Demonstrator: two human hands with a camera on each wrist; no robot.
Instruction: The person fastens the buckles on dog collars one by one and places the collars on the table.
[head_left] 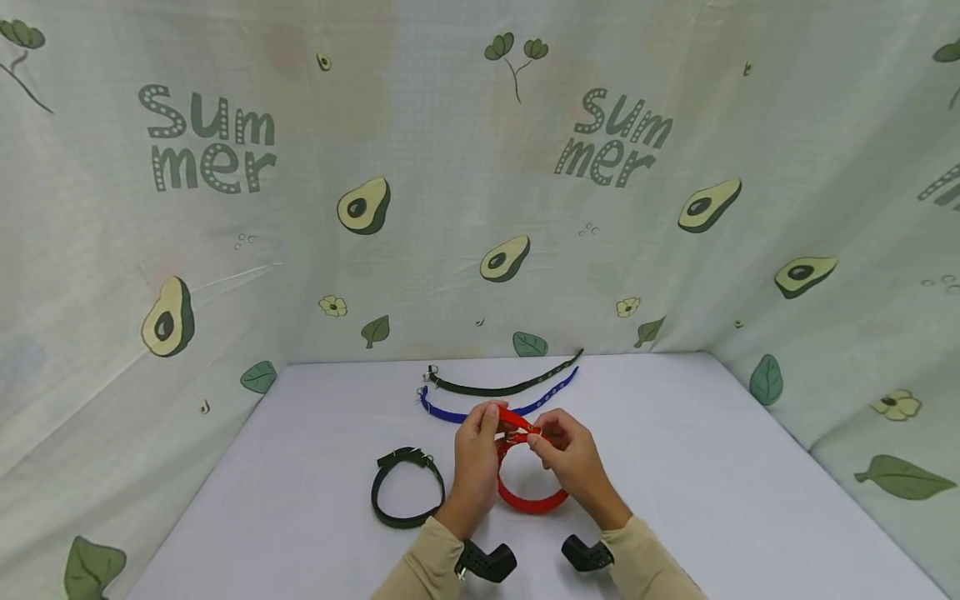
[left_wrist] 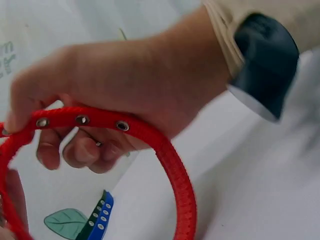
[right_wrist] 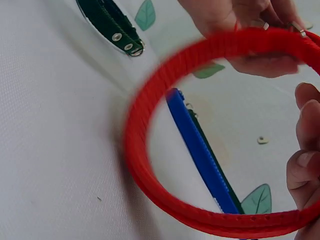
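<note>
Both hands are raised over the table with a red buckle collar bent into a ring between them. My left hand pinches the strap at the top of the ring, and in the left wrist view metal-ringed holes show along the red strap. Opposite it, my right hand pinches the collar near its metal buckle with thumb and fingers. The lower part of the red loop hangs free below the hands. Fingers partly hide the buckle.
A dark green collar, closed in a loop, lies left of the hands. Behind them a blue collar and another dark green collar lie stretched out, side by side. A printed curtain stands along the white table's back and sides.
</note>
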